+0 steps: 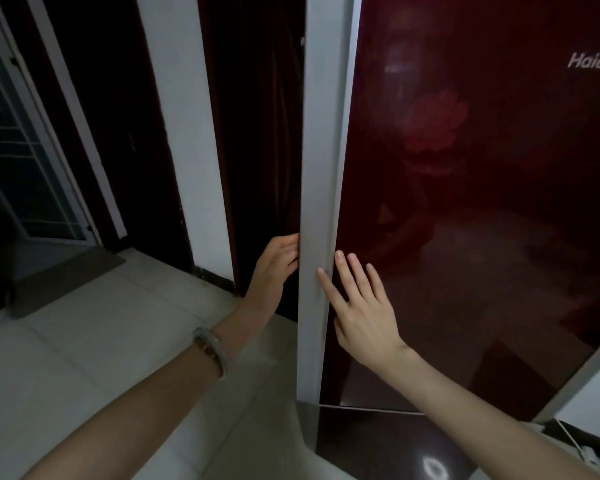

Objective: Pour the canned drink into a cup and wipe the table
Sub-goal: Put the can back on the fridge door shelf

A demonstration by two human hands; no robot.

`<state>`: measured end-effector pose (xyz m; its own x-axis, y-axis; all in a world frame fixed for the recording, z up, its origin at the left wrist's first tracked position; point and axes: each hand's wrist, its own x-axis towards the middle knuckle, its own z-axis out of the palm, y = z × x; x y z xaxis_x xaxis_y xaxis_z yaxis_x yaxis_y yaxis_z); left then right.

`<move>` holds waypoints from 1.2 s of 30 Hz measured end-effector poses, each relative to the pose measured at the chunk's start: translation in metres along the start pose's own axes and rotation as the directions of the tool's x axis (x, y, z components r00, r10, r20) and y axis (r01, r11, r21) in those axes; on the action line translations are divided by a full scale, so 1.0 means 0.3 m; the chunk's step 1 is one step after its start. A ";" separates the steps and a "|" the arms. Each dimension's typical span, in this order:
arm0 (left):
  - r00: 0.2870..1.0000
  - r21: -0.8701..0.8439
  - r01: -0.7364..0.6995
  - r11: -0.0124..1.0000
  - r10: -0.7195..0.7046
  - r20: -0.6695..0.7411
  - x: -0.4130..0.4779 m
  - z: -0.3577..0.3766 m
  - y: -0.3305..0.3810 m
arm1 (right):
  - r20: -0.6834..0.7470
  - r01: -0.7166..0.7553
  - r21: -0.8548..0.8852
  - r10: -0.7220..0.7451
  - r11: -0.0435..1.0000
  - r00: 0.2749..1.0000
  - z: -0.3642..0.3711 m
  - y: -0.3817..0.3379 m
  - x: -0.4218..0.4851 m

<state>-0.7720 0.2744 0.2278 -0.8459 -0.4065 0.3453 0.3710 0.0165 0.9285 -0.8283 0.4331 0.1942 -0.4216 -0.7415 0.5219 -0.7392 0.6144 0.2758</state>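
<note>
A tall dark red fridge door with a grey side strip fills the right half of the head view. My left hand reaches to the left edge of that strip, its fingertips curling behind the edge. My right hand lies flat with straight, spread fingers on the red front, next to the strip. No can, cup or cloth is in view.
A lower fridge door sits below the upper one. A white wall and a dark doorway stand to the left, over pale floor tiles. A glazed door is at far left.
</note>
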 end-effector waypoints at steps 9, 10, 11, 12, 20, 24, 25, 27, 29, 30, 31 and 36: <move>0.994 -0.029 0.052 0.998 -0.049 0.097 0.343 -0.057 -0.127 | -0.006 -0.056 -0.093 0.056 0.994 0.998 0.199 0.076 0.220; 0.993 -0.027 0.061 0.998 -0.058 0.107 0.379 -0.058 -0.136 | -0.013 -0.058 -0.102 0.057 0.993 0.998 0.219 0.088 0.241; 0.991 -0.023 0.070 0.997 -0.067 0.114 0.413 -0.057 -0.144 | -0.017 -0.060 -0.110 0.058 0.992 0.998 0.239 0.101 0.262; 0.990 -0.019 0.078 0.997 -0.076 0.118 0.444 -0.055 -0.153 | -0.021 -0.064 -0.115 0.062 0.991 0.998 0.259 0.114 0.280; 0.973 0.006 0.077 0.997 -0.076 0.216 0.616 -0.046 -0.215 | -0.032 -0.124 -0.154 0.120 0.980 0.992 0.361 0.181 0.377; 0.964 0.004 0.052 0.999 -0.052 0.262 0.668 -0.050 -0.239 | -0.054 -0.141 -0.192 0.133 0.971 0.990 0.390 0.197 0.402; 0.959 0.010 0.052 0.999 -0.053 0.277 0.680 -0.054 -0.245 | -0.063 -0.146 -0.206 0.135 0.968 0.989 0.398 0.199 0.409; 0.953 0.019 0.057 0.998 -0.060 0.298 0.704 -0.060 -0.256 | -0.068 -0.153 -0.241 0.141 0.958 0.988 0.412 0.203 0.421; 0.947 0.022 0.059 0.998 -0.063 0.315 0.728 -0.067 -0.266 | -0.068 -0.167 -0.271 0.154 0.948 0.986 0.423 0.202 0.431; 0.944 0.024 0.060 0.998 -0.064 0.324 0.739 -0.071 -0.268 | -0.072 -0.174 -0.284 0.160 0.943 0.985 0.427 0.202 0.435; 0.940 0.025 0.060 0.998 -0.065 0.336 0.749 -0.076 -0.270 | -0.073 -0.179 -0.295 0.164 0.939 0.984 0.432 0.201 0.437; 0.903 0.031 0.045 0.999 -0.054 0.426 0.784 -0.103 -0.278 | -0.074 -0.216 -0.326 0.202 0.920 0.976 0.439 0.182 0.440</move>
<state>-0.9901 0.1492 0.2275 -0.9471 0.0209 0.3204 0.3209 0.0264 0.9468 -0.9935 0.3334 0.1719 -0.5223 -0.5797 0.6255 -0.4180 0.8133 0.4047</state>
